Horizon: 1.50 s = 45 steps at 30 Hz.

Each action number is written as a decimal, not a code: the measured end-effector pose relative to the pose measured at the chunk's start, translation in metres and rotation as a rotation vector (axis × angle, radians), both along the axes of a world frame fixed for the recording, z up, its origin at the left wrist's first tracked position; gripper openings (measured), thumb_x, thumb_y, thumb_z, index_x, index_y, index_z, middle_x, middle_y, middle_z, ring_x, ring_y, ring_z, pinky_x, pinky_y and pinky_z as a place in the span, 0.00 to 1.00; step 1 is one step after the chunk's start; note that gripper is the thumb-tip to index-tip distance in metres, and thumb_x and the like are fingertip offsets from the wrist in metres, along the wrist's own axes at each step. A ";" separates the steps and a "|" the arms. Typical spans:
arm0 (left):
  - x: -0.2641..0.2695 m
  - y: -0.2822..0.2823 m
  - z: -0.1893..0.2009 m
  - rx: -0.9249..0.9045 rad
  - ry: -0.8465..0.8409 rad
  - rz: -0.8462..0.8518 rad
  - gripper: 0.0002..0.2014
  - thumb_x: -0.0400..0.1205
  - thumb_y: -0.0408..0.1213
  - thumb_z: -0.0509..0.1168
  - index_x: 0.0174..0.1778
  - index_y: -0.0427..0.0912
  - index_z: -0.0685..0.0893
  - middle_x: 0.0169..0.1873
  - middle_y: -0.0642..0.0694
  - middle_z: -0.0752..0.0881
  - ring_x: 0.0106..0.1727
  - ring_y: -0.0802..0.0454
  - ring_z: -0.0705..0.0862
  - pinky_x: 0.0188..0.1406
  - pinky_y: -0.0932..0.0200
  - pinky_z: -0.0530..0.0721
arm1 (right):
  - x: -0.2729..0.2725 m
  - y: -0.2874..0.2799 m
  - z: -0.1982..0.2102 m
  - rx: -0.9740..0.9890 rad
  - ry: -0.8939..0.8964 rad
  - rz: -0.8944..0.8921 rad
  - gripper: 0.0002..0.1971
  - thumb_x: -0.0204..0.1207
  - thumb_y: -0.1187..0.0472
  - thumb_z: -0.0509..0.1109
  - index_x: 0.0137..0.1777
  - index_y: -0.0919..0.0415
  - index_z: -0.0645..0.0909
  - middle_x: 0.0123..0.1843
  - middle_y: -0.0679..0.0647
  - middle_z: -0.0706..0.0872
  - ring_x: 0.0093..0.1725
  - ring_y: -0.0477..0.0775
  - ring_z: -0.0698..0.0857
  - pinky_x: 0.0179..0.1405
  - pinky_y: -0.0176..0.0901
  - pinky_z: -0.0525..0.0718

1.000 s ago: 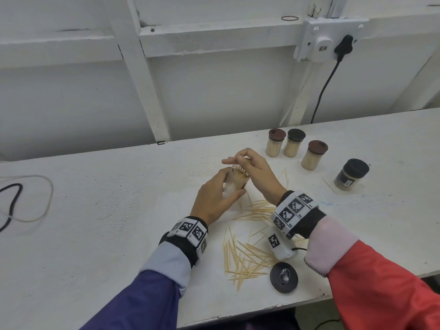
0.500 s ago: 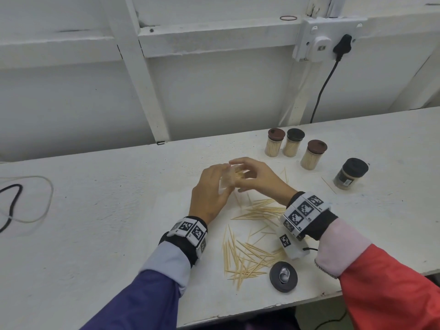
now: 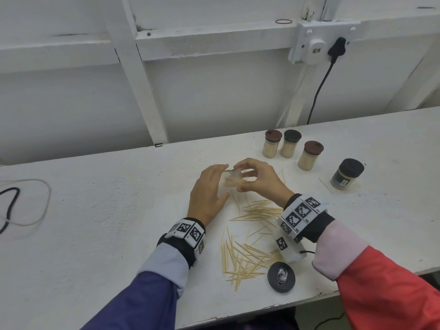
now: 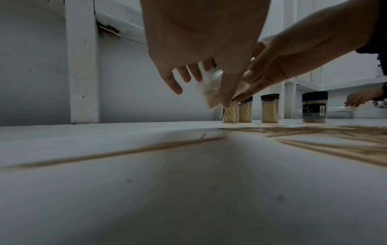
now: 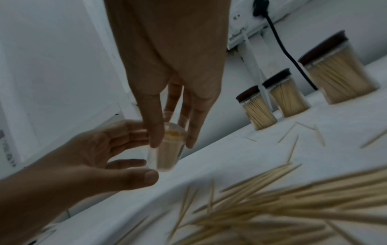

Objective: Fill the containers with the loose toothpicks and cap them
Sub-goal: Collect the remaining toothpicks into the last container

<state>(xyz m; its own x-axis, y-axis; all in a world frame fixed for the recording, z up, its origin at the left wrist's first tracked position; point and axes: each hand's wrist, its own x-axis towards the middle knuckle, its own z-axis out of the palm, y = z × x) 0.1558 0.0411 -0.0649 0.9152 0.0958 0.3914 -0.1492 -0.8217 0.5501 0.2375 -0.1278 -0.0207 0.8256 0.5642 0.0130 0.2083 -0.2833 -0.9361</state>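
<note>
You're mid-fill on the open container [image 3: 234, 181]: a clear jar part full of toothpicks, tilted over, held above the mid-width of the table [image 3: 95, 198], toward the back edge. Your right hand [image 3: 258, 178] pinches it between thumb and fingers. Your left hand [image 3: 208, 190] has its fingers spread and relaxed beside the jar; whether the tips touch it I can't tell.

Three capped jars [image 3: 290, 148] plus a black-lidded jar [image 3: 347, 173] stand to the right near the back edge, looking done.

My read of what's next: set the jar upright, gather more from the loose toothpicks [image 3: 247, 246], then fit the black cap [image 3: 281, 277] lying at the front edge.

Room:
- Left half of the table is open apart from a cable [image 3: 9, 208] at the far left edge.
- The pile runs close to the front edge, so sweep picks inward, not toward you.
- Your right wrist hangs over the pile; a drag could scatter it or knock the cap off.
</note>
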 end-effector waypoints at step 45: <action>-0.001 -0.007 0.007 -0.010 0.287 0.025 0.29 0.77 0.42 0.72 0.76 0.47 0.74 0.69 0.48 0.80 0.68 0.46 0.78 0.65 0.51 0.72 | -0.006 -0.036 -0.015 -0.905 -0.475 0.381 0.11 0.72 0.53 0.77 0.52 0.54 0.90 0.51 0.49 0.86 0.50 0.52 0.83 0.40 0.39 0.71</action>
<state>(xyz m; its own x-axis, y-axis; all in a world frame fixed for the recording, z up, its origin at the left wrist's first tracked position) 0.1543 0.0341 -0.0576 0.9858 0.1221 0.1156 0.0339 -0.8177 0.5747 0.2315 -0.1639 -0.0353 0.6152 0.7428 -0.2641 0.7136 -0.6671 -0.2140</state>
